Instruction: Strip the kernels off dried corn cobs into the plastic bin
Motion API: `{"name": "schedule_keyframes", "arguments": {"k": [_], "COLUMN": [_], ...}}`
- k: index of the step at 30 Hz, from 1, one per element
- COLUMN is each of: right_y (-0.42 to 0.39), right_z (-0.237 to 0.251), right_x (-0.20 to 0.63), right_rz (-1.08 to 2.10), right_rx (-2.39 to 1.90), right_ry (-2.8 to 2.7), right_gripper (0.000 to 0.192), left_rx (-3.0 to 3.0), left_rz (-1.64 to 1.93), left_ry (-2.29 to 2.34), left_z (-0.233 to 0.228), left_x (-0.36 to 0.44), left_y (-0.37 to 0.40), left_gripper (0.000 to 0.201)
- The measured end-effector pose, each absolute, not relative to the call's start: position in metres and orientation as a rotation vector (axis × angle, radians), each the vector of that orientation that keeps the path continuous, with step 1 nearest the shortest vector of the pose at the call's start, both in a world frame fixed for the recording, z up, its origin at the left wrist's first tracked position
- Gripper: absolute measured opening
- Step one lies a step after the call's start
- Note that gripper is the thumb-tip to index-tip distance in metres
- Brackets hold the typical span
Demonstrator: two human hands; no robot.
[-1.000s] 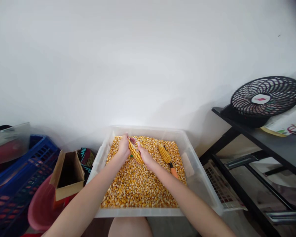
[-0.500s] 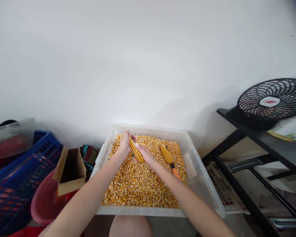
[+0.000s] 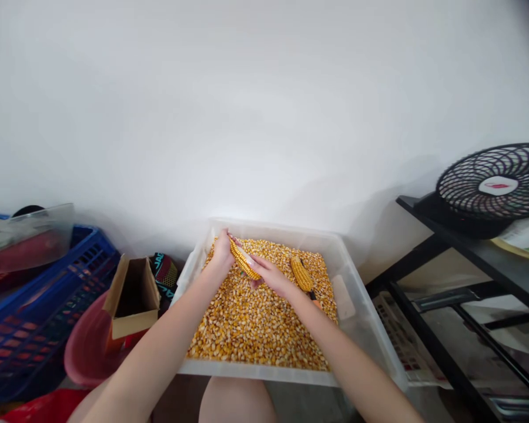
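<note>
Gripping a corn cob (image 3: 244,261) between them, both hands work over the far left part of a clear plastic tub (image 3: 364,329). The left hand (image 3: 221,251) wraps the cob's far end, fingers curled around it; the right hand (image 3: 271,275) holds the near end, thumb lying along the top and the fingers curled underneath. The cob's long axis runs diagonally, from far left down to near right, so its far tip sits in the left palm and its near tip in the right. Neither hand is closer than the other: both touch it.

The tub is filled nearly wall to wall with loose yellow kernels (image 3: 255,329), a deep bed. Just right of the right hand, a second cob (image 3: 301,274) lies on the kernels, pointing the same diagonal way. An orange handle (image 3: 316,302) shows at its near end; I cannot tell what tool it belongs to.

Left of the tub stand an open cardboard box (image 3: 132,296), whose inside is dark, a red basin (image 3: 86,346) under it, and a blue crate (image 3: 35,311). At the far right, a black fan (image 3: 494,185) rests on a dark shelf (image 3: 476,249).
</note>
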State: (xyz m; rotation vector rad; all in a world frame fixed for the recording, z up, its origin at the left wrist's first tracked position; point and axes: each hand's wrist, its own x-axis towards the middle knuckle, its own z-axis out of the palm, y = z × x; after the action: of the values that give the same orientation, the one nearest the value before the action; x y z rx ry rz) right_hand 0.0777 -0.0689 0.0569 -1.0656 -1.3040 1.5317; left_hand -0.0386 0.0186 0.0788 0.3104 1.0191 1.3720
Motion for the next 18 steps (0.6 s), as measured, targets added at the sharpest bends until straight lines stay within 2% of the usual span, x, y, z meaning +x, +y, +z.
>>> {"name": "schedule_keyframes", "arguments": {"k": [5, 11, 18], "right_y": [-0.0679, -0.0677, -0.0662], "right_z": [0.047, 0.0534, 0.0484], "right_x": [0.0767, 0.0791, 0.0744], "right_rz": [1.419, 1.543, 1.477], "right_rx": [-1.2, -1.088, -1.134], "right_ry": [-1.294, -1.317, -1.26], "right_gripper": [0.044, 0.045, 0.042], "left_rx": [0.341, 0.269, 0.284], "left_rz": [1.326, 1.34, 1.32], "left_ry": [1.052, 1.066, 1.072], "left_z": [0.0798, 0.0824, 0.0815], "left_x": [-0.0375, -0.0418, -0.0425], "left_y": [0.0173, 0.0192, 0.0208], "left_gripper": [0.028, 0.026, 0.025]}}
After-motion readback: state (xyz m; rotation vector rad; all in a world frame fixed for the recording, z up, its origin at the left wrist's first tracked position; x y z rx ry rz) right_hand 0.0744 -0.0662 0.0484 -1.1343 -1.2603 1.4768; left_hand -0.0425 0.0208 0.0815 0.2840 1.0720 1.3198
